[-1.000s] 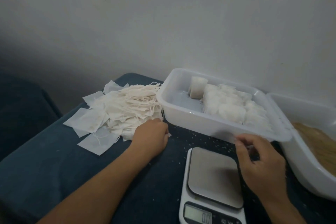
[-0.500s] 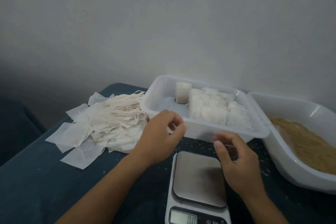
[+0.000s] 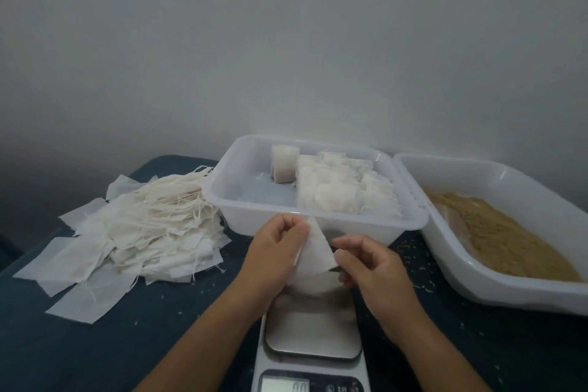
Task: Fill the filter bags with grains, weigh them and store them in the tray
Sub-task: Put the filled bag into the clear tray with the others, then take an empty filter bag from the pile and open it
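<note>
You've got the dark table (image 3: 95,344) laid out well: the tub of brown grains (image 3: 496,232) sits at your right, the storage tray (image 3: 318,223) straight ahead with filled bags (image 3: 337,191) packed into its right side and bare floor on its left, and the heap of empty filter bags (image 3: 143,232) off to your left. The scale (image 3: 313,347) waits just below your hands, its plate bare and the display showing what looks like zero.

Now the small stuff, and this is where it counts. One empty filter bag (image 3: 313,251) hangs in the air above the scale, just in front of the tray's near wall. Your left hand (image 3: 273,251) pinches its upper left edge, fingers curled tight on the paper. Your right hand (image 3: 372,270) pinches the right edge, thumb and forefinger closed on it.

This looks like the opening step, so rub the two layers apart gently; thin paper like this probably tears if you yank. Find the mouth, and keep any drawstring clear of it. Hold one lip firmly once it gapes, and carry it over the grain tub before filling, since stray grains already dot the table.
</note>
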Demonstrator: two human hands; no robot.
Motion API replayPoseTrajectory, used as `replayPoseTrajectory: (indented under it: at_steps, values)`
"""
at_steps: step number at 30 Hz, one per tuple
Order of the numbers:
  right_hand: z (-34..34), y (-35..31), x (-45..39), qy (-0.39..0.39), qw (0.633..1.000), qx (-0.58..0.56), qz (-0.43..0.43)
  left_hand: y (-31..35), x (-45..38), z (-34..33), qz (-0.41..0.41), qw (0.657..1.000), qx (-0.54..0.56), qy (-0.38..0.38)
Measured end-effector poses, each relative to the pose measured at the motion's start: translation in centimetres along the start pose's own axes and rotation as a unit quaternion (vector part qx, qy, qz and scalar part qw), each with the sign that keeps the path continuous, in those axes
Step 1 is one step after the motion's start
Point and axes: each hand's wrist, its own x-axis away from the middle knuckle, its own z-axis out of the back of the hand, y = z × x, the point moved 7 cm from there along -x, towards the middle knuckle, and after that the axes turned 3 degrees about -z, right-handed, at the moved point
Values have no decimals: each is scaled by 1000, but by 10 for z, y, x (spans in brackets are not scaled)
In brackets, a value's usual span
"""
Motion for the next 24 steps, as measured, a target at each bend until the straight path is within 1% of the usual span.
replayPoseTrajectory:
  at_steps: [2,4,7,10,13,14,16,18,19,20,22,24]
  values:
    - [-4,-2,0,-20,1000,-1,0,0,0,-2,2,1000,23,-10]
    - [-11,-4,3,-70,997,-23,-2,-1,2,-4,13,999,52,-13]
    - [-14,-12,7,-104,994,-1,37,-1,1,1,15,998,65,16]
    - [-11,-13,7,-85,995,7,56,0,2,1,15,997,78,23]
    - [-6,-10,7,-44,998,-20,41,2,2,3,-2,998,54,15]
    - [-5,-10,7,-30,999,-27,35,2,2,3,2,998,62,8]
    - [-3,-8,7,-13,999,-40,24,1,2,0,19,995,89,-31]
    - [-3,-8,7,-9,998,-61,13,-1,4,-4,16,995,62,-74]
    - [-4,-8,6,-9,997,-80,5,-1,4,-5,9,995,47,-83]
    - [-5,-8,6,-14,994,-109,-5,-2,3,-4,1,996,41,-75]
    - [-8,-8,6,-39,983,-175,-25,-2,1,1,-8,998,57,-34]
    - [-10,-9,7,-65,979,-192,-32,-3,-2,5,-4,996,86,-4]
